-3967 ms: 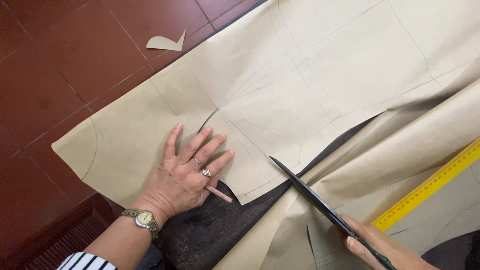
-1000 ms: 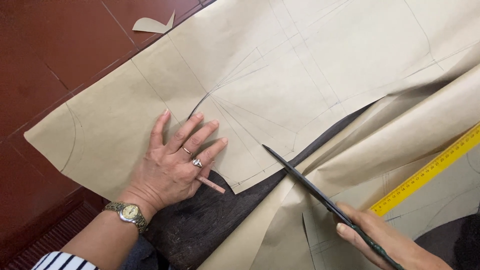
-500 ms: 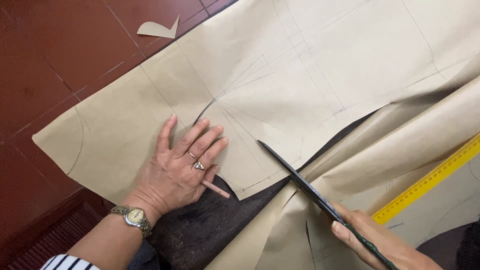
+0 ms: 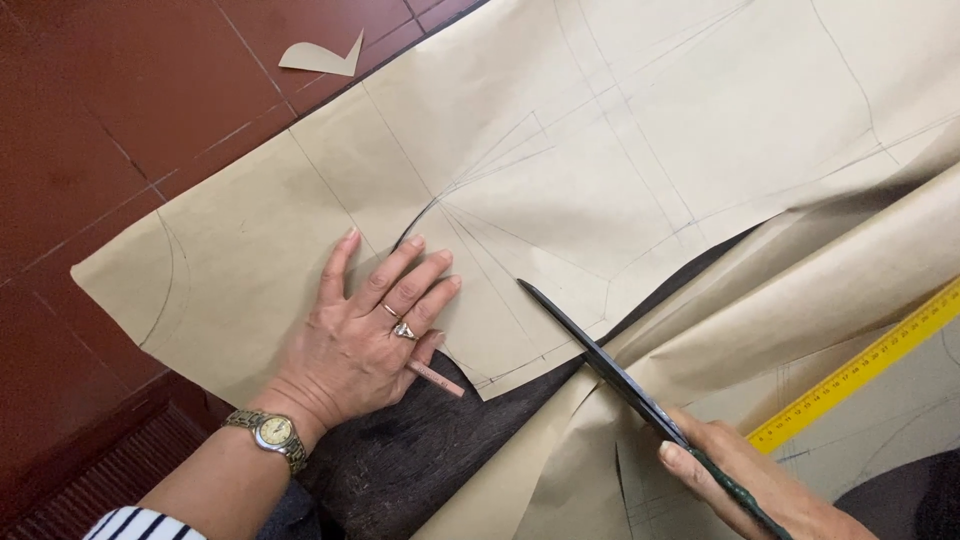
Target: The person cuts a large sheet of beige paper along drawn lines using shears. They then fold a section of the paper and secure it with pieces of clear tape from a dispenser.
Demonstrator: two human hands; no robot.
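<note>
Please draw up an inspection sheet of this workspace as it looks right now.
Surface: red tiled floor under everything.
Job's things: tan pattern paper with pencilled lines, over dark fabric; scissors with blades along the paper's cut edge.
Clutter: paper offcut on the tiles; yellow ruler at right.
Hands: left hand flat on the paper, a pencil stub under its fingers; right hand grips the scissors.
Cables: nothing seen.
Surroundings: ribbed dark mat at lower left.
</note>
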